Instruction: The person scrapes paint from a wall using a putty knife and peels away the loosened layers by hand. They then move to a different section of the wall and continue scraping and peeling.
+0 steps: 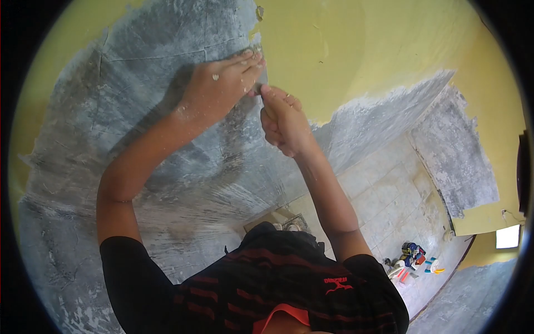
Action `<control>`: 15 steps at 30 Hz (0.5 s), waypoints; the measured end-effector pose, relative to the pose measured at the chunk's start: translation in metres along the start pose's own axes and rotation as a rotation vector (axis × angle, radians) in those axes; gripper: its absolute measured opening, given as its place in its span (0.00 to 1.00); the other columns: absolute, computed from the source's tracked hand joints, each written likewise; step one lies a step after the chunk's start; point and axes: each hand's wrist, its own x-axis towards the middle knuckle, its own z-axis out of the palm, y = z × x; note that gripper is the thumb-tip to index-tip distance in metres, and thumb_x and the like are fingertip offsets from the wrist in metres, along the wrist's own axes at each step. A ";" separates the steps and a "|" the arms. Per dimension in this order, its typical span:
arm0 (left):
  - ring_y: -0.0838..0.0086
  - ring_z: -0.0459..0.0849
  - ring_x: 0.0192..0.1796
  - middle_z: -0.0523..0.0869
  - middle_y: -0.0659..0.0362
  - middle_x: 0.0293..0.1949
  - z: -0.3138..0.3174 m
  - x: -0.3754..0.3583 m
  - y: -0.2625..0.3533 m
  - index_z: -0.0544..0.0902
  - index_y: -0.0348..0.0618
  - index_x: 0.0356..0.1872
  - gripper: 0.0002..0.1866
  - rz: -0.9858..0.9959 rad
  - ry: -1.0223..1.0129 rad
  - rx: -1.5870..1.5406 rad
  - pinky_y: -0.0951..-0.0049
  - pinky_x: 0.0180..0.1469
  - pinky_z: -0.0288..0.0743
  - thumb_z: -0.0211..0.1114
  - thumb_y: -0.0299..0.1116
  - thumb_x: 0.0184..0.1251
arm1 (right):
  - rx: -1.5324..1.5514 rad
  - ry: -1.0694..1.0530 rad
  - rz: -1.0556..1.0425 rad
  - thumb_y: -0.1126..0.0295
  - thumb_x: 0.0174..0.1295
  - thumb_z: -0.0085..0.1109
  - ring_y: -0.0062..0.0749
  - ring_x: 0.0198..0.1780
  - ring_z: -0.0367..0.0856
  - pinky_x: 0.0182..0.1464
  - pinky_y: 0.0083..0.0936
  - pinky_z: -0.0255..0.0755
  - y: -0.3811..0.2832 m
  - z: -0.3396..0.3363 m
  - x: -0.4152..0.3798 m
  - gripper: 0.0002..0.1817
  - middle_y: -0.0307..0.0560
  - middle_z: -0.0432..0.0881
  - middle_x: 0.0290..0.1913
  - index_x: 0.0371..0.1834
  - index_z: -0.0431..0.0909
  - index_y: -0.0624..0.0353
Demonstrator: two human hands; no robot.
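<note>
My right hand [285, 119] is closed around the handle of a scraper [270, 113], its thumb pointing up toward the blade. Most of the scraper's blade is hidden behind my hands. My left hand [222, 83] reaches up beside it, fingers stretched out together and laid against the wall at the blade end. Pale flakes and dust stick to both hands. Under my fingers runs the ragged border between the bare grey wall surface [156, 83] and the yellow paint [356, 50].
Below lies a tiled floor [384, 195] with dust and debris. A group of bottles and tools [411, 256] stands on it at the lower right. Another wall [456, 150] with partly stripped paint rises on the right. A box-like object [292, 214] sits near the wall's base.
</note>
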 end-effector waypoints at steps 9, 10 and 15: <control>0.72 0.90 0.63 0.93 0.59 0.57 0.001 -0.006 0.000 0.90 0.44 0.55 0.19 -0.003 -0.017 0.015 0.73 0.59 0.88 0.70 0.25 0.62 | 0.019 -0.029 -0.030 0.51 0.84 0.52 0.12 0.11 0.50 0.12 0.19 0.44 0.009 -0.002 -0.001 0.20 0.30 0.62 0.16 0.51 0.84 0.57; 0.72 0.90 0.63 0.93 0.59 0.57 0.000 -0.007 -0.001 0.90 0.44 0.55 0.19 0.002 -0.007 0.003 0.73 0.58 0.88 0.70 0.25 0.62 | -0.004 -0.023 -0.033 0.51 0.84 0.52 0.12 0.12 0.50 0.13 0.19 0.44 0.006 -0.002 0.000 0.20 0.30 0.62 0.16 0.51 0.84 0.57; 0.73 0.90 0.63 0.92 0.59 0.58 -0.011 0.010 -0.009 0.90 0.45 0.55 0.18 -0.002 0.023 0.084 0.73 0.58 0.88 0.71 0.25 0.62 | -0.029 -0.048 -0.051 0.51 0.84 0.51 0.12 0.12 0.50 0.13 0.19 0.44 -0.016 0.007 0.008 0.21 0.30 0.62 0.16 0.53 0.83 0.57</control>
